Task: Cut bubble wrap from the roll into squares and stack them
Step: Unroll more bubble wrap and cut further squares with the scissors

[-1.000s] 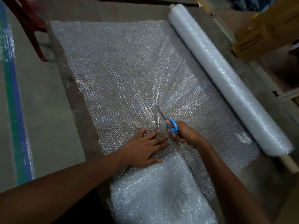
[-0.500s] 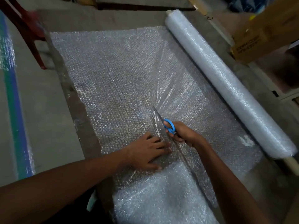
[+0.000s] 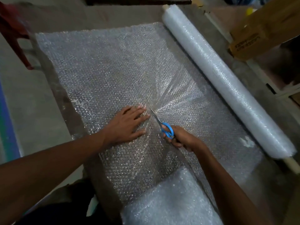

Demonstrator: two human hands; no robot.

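Observation:
A wide sheet of bubble wrap lies unrolled across the table, still joined to the roll along the right side. My right hand grips blue-handled scissors whose blades point away from me into a cut in the sheet. Wrinkles fan out from the blade tips. My left hand lies flat, fingers spread, pressing the sheet just left of the blades. A whiter pile of cut bubble wrap rests at the near edge under the sheet's cut end.
A cardboard box stands at the far right beyond the roll. A red chair leg shows at the far left beside the table edge. The floor at left carries a blue-green stripe.
The scissors and my right hand have advanced farther along the cut, away from me. My left hand has slid forward with them, and the view has shifted nearer.

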